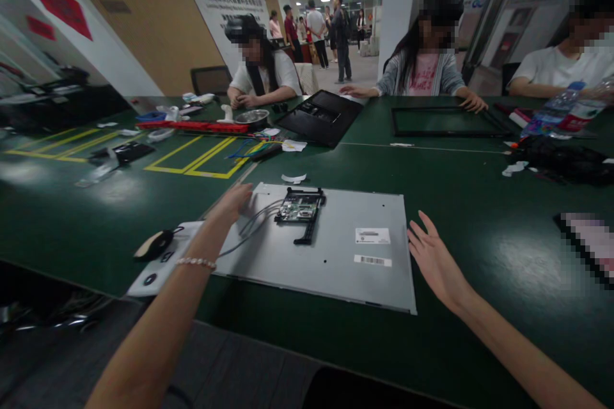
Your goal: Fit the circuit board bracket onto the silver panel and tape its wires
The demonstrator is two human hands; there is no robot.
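A flat grey metal display panel (345, 217) lies back-side up on the table in front of me. Fixed to its back is a green circuit board in a black bracket (307, 230), and grey cables (254, 220) run from it to the left. My left hand (233, 201) is at the panel's far left corner, fingers stretched and partly hidden from this side; whether it touches the edge I cannot tell. Beside the right edge, my right hand (434, 255) is open, fingers apart, holding nothing. Two labels (372, 236) show on the panel.
A mouse (153, 246) and a white plate-like part (146, 275) lie left of the panel. Across the green table are a black casing (321, 116), a black frame (446, 134), a metal bowl (252, 117) and bottles (575, 115). Several people sit opposite.
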